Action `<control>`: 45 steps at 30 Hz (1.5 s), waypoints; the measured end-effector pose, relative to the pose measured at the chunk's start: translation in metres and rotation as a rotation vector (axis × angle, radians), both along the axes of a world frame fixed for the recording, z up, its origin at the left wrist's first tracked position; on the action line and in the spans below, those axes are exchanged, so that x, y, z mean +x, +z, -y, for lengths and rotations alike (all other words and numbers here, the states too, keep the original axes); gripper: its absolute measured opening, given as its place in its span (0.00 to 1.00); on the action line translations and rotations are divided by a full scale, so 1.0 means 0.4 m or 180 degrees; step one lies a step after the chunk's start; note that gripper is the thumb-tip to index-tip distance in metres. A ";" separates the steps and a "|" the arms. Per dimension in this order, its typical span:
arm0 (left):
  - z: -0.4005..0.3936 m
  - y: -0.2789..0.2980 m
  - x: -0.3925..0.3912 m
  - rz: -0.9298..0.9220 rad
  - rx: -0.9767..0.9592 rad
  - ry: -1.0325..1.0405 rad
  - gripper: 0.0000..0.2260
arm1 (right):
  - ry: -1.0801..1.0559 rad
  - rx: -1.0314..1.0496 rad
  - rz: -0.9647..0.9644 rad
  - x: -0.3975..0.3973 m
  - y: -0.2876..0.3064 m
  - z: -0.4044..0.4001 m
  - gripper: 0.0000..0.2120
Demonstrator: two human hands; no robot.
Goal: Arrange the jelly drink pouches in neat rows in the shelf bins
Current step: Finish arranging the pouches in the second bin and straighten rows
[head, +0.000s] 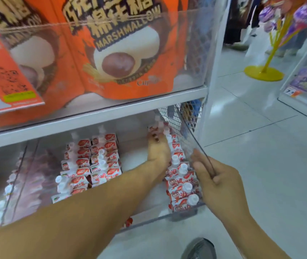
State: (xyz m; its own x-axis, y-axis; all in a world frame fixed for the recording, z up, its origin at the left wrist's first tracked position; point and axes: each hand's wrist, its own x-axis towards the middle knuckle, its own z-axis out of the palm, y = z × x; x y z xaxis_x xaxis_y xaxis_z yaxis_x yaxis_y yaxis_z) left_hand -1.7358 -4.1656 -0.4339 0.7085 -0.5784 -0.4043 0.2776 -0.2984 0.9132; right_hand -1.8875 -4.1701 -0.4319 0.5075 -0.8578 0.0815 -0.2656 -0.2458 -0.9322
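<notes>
Bin (195, 139): clear, sitting under marshmallow shelf (93, 116)
Pouches (181, 184): standing in a row along bin's right wall; two more rows (91, 161) toward bin's left
Left hand (158, 152): reaching deep into bin, fingers pinching a pouch at the right row's back end
Right hand (221, 186): gripping bin's right wall edge

Pale glossy floor tiles (251, 139) reflect bright shop light. A white metal shelf (96, 116) carries orange marshmallow bags (122, 53) behind clear plastic. A yellow display stand (263, 72) sits in the aisle, near another price-tagged rack (305, 85).
</notes>
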 end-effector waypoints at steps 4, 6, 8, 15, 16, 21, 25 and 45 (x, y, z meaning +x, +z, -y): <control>-0.031 -0.002 -0.016 -0.0247 0.0068 0.0195 0.22 | 0.0345 0.0083 0.0410 -0.012 0.006 0.008 0.19; -0.058 -0.005 -0.063 -0.0589 0.0011 0.0206 0.18 | 0.0490 0.0110 0.0403 -0.014 0.011 0.006 0.19; -0.068 -0.012 -0.107 -0.0822 -0.0107 0.0229 0.17 | 0.0494 0.0175 0.0458 -0.014 0.003 0.008 0.19; -0.113 0.048 -0.076 -0.0787 0.0281 -0.0282 0.19 | 0.0944 0.0174 0.0279 -0.041 0.019 0.033 0.22; -0.125 0.050 -0.068 -0.0757 0.0379 -0.0371 0.16 | 0.0997 0.0113 0.0154 -0.045 0.028 0.038 0.22; -0.144 0.042 -0.082 -0.0878 0.0278 -0.1006 0.13 | 0.0979 -0.0102 -0.0161 -0.045 0.033 0.043 0.30; -0.176 0.061 -0.050 -0.0977 0.0230 -0.1232 0.15 | 0.1214 0.0355 0.0038 -0.054 0.046 0.042 0.31; -0.500 0.139 0.111 0.2669 0.2233 -0.2151 0.25 | 0.2484 -0.0223 -0.1863 0.163 0.085 -0.159 0.47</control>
State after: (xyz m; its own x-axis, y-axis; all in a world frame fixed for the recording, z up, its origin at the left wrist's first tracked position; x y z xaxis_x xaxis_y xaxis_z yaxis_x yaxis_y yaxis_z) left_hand -1.6915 -3.9656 -0.3784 0.5437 -0.7664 -0.3421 -0.6966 -0.6394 0.3254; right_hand -1.8223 -4.1065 -0.3978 0.9070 -0.2666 -0.3259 -0.4209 -0.5987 -0.6815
